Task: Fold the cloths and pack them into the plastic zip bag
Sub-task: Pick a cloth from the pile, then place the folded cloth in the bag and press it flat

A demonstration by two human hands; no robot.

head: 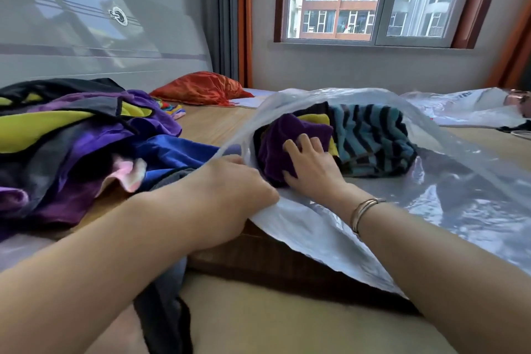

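A clear plastic zip bag lies on the bed with its mouth toward me. Inside sit a folded purple cloth, a yellow cloth and a teal and black striped cloth. My left hand grips the upper edge of the bag's mouth and holds it lifted. My right hand is inside the bag, its fingers spread flat and pressing on the purple cloth. A metal bangle sits on that wrist.
A heap of loose cloths in purple, yellow, blue, pink and black lies at the left. An orange pillow rests at the back by the headboard. Another plastic bag lies at the far right. The wooden bed edge runs below the bag.
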